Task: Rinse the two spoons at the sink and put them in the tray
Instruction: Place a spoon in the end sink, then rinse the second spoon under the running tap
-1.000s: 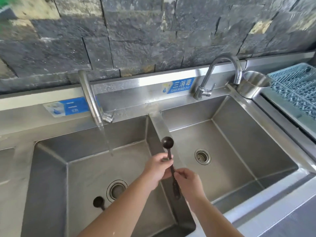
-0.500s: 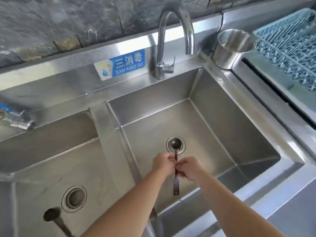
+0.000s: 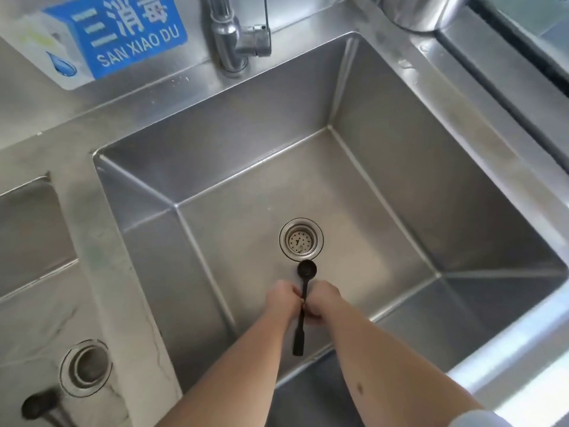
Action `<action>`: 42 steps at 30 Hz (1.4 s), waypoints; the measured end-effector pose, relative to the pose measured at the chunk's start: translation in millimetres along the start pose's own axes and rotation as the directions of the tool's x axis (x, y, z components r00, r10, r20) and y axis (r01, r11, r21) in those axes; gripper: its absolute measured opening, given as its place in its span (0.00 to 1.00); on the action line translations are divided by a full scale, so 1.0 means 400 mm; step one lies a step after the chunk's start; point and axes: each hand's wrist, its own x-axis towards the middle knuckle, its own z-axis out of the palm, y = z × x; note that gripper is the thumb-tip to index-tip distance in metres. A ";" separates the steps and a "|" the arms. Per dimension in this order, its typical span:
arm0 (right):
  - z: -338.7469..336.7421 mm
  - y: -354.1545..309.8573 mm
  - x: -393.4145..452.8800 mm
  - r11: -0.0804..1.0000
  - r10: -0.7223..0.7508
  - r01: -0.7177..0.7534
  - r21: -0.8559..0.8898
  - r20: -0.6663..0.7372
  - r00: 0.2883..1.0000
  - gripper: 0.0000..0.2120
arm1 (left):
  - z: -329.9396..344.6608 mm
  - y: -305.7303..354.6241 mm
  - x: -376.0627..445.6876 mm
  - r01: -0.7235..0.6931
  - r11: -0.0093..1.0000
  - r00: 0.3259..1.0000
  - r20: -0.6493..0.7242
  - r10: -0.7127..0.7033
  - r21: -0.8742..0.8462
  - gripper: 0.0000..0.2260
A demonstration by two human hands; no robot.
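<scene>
A dark long-handled spoon (image 3: pixel 303 300) is held low inside the right sink basin (image 3: pixel 385 186), its bowl pointing away from me just below the drain strainer (image 3: pixel 301 239). My left hand (image 3: pixel 281 300) and my right hand (image 3: pixel 324 300) both pinch the middle of its handle, one on each side. The handle's end hangs free toward me. A second dark spoon (image 3: pixel 38 406) lies in the left basin (image 3: pixel 37 303) beside that basin's drain (image 3: pixel 86 368). The tray is out of view.
A chrome faucet base (image 3: pixel 237 38) stands behind the right basin, next to a blue and white sign (image 3: pixel 101 38). A steel cup's underside (image 3: pixel 421 10) shows at the top right. A steel divider (image 3: pixel 101 288) separates the two basins.
Both hands carried the spoon from over the divider into the right basin and lowered it toward the drain. The view swung right and closer, and the blue tray left the frame.
</scene>
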 end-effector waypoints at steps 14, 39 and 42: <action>-0.026 -0.125 -0.230 0.888 -0.305 0.198 -0.414 -0.208 0.929 0.06 | -0.162 0.021 -0.160 -0.174 0.985 0.963 -0.212 0.169 -0.007 0.19; 1.206 -0.272 -0.401 0.382 -0.425 0.490 -0.784 0.322 0.846 0.09 | -0.387 -1.219 -0.436 0.125 0.708 0.874 -0.261 -0.410 -0.695 0.10; 1.275 -0.246 -0.346 0.429 -0.456 0.506 -0.748 0.305 0.836 0.07 | -0.380 -1.270 -0.363 0.140 0.680 0.882 -0.221 -0.416 -0.720 0.13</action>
